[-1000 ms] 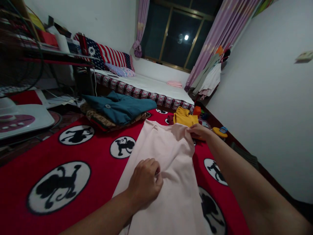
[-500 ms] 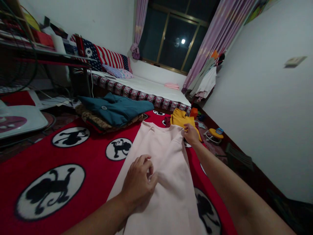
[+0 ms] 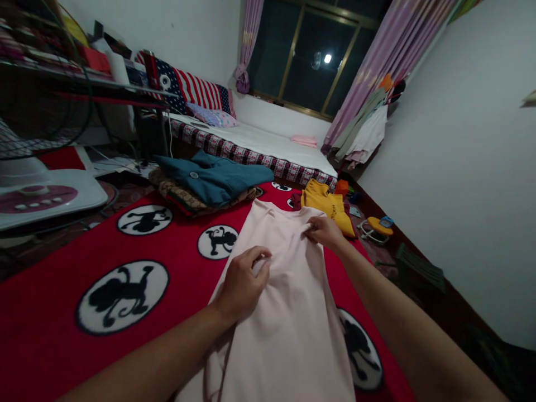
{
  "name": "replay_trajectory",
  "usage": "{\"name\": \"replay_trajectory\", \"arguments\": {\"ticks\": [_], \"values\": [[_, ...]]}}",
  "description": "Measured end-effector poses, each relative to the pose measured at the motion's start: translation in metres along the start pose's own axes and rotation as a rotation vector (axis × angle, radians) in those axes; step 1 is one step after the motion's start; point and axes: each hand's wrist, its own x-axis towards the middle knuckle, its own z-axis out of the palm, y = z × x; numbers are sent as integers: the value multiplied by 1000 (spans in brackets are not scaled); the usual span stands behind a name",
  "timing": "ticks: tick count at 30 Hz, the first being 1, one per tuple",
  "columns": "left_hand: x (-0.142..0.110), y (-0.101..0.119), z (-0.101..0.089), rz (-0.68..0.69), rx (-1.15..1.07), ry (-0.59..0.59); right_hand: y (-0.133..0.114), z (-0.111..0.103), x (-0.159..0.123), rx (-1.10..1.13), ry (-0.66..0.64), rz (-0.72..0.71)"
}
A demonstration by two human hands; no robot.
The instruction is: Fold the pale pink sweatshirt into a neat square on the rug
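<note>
The pink shirt (image 3: 288, 290) lies flat along the red blanket (image 3: 54, 312), its far end near the yellow top (image 3: 329, 205). My left hand (image 3: 243, 282) rests on its middle, thumb and forefinger pressed together on a small fold of the cloth. My right hand (image 3: 324, 231) reaches to the far right corner, its grip pinching the fabric there, which puckers under the fingers. Left of the shirt, beyond the monkey prints, a teal garment (image 3: 213, 177) sits folded on a patterned pile. Behind it runs the bed (image 3: 268, 148), and a fan base (image 3: 42, 195) stands at far left.
</note>
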Motion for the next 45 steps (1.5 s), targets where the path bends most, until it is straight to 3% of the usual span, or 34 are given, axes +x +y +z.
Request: {"name": "replay_trajectory", "arguments": {"ticks": [2, 5, 8, 10, 11, 13, 16, 21, 24, 28, 32, 36, 41, 43, 45], "values": [[4, -4, -6, -67, 191, -76, -5, 12, -11, 4, 105, -11], [9, -12, -12, -137, 504, -234, -18, 27, -28, -2, 92, 30], [13, -15, -16, -133, 624, -279, -30, 32, -45, 68, 241, 19], [16, -14, -17, -150, 649, -285, -37, 36, -57, 131, 333, -67], [17, -13, -18, -162, 658, -289, -40, 39, -64, 136, 315, -117], [20, -10, -21, -171, 674, -314, -44, 46, -75, 87, 156, -181], [27, -6, -30, -157, 682, -411, -54, 53, -85, -25, -72, -160], [47, -11, -41, -140, 630, -575, -76, 57, -87, -43, -48, -171], [69, -23, -33, -53, 585, -512, -83, 67, -89, -46, -47, -202], [110, -41, 0, 79, 417, -300, -82, 75, -92, -49, -11, -206], [160, -53, 36, -30, 294, -151, -79, 74, -93, -38, -1, -205], [197, -65, 56, -150, 236, -92, -78, 73, -93, -18, -5, -203], [199, -76, 53, -184, 208, -30, -79, 72, -93, 3, -20, -207], [190, -69, 47, -146, 239, -3, -79, 72, -93, 17, -18, -204], [178, -53, 43, -23, 267, -1, -80, 72, -94, 52, -1, -208]]}}
